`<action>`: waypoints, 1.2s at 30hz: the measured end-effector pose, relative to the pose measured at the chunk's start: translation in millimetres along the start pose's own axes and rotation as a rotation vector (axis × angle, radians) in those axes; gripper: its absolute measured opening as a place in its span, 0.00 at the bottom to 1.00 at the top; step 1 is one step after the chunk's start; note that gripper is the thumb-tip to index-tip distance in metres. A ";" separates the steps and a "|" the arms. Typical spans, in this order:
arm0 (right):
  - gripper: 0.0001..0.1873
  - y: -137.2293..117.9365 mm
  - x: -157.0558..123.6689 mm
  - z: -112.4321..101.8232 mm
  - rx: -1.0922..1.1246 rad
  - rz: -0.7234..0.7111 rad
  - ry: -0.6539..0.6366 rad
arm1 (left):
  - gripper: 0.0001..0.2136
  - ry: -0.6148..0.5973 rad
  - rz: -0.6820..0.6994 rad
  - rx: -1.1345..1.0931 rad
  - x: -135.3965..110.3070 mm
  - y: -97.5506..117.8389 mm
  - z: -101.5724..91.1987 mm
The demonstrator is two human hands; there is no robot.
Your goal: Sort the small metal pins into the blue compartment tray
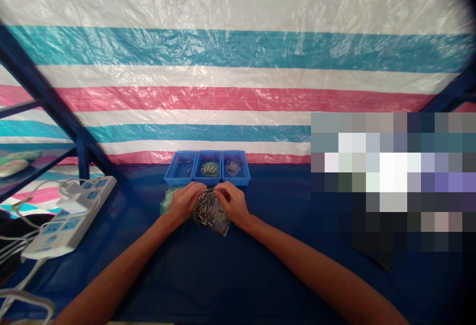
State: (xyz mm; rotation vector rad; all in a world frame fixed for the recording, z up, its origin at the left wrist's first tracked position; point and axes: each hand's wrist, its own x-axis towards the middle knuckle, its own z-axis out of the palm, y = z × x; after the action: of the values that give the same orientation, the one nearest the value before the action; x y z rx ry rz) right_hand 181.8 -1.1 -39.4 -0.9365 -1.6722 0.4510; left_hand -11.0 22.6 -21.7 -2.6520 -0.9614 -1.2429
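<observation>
My left hand (185, 202) and my right hand (235, 204) face each other over a pile of slim, shiny metal pieces (206, 207). Both have their fingers drawn together in a pinch, the tips close to one another. What lies between the fingertips is too small to make out. Clear plastic film (223, 224) lies under the right side of the pile, and a greenish plastic bag (167, 200) shows beside my left hand. Just beyond my fingers stand three joined blue bins: the left bin (171, 174) with a few thin pieces, the middle bin (209, 181) with greenish packets, the right bin (242, 180) with a clear bag.
A white power strip (52, 251) with plugs and cables lies at the left of the blue table (223, 280). Blue frame bars (61, 112) rise on the left, and a striped plastic sheet (238, 47) hangs behind. The right side is blurred into blocks.
</observation>
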 end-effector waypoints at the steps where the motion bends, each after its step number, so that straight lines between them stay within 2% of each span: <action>1: 0.10 -0.1 0.2 0.0 0.003 0.001 -0.006 | 0.09 0.002 -0.005 0.002 -0.2 -0.1 0.1; 9: 0.09 -1.2 1.0 -0.6 -0.007 0.048 0.005 | 0.08 -0.015 -0.064 -0.007 3.6 5.6 -3.9; 15: 0.10 -0.1 0.1 0.2 -0.018 0.054 0.005 | 0.06 0.010 0.063 0.060 3.2 1.3 -5.0; 17: 0.10 0.6 -1.2 0.9 -0.014 0.059 0.004 | 0.05 0.084 0.091 0.144 3.9 -7.7 -8.6; 18: 0.10 1.0 -1.9 1.3 -0.010 0.065 0.004 | 0.05 0.162 0.071 0.209 5.3 -13.5 -11.5; 20: 0.11 1.6 -3.1 2.0 -0.008 0.078 0.003 | 0.06 0.300 -0.047 0.335 10.3 -25.6 -17.9; 21: 0.11 1.8 -3.4 2.2 -0.011 0.080 0.001 | 0.07 0.311 -0.105 0.390 13.5 -30.8 -20.8; 22: 0.11 1.8 -3.4 2.2 -0.018 0.078 0.000 | 0.08 0.287 -0.158 0.446 16.8 -34.7 -22.9; 24: 0.11 1.3 -2.7 2.0 -0.047 0.062 0.000 | 0.09 0.163 -0.230 0.544 22.4 -37.7 -24.5; 26: 0.11 0.6 -1.8 2.0 -0.102 0.036 -0.007 | 0.10 0.074 -0.244 0.578 25.0 -35.4 -22.7; 32: 0.08 -1.7 -4.2 5.9 -0.353 -0.021 -0.121 | 0.09 -0.020 -0.164 0.502 18.8 -24.9 -16.6; 36: 0.09 -7.6 0.8 0.7 -0.420 -0.038 -0.154 | 0.10 -0.112 -0.093 0.321 21.0 -20.5 -24.4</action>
State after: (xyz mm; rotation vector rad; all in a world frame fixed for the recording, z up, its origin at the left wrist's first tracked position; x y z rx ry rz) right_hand 178.4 -5.0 -33.8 -1.1948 -1.9649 0.1479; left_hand -28.9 42.5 5.5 -2.4691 -1.1985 -0.8722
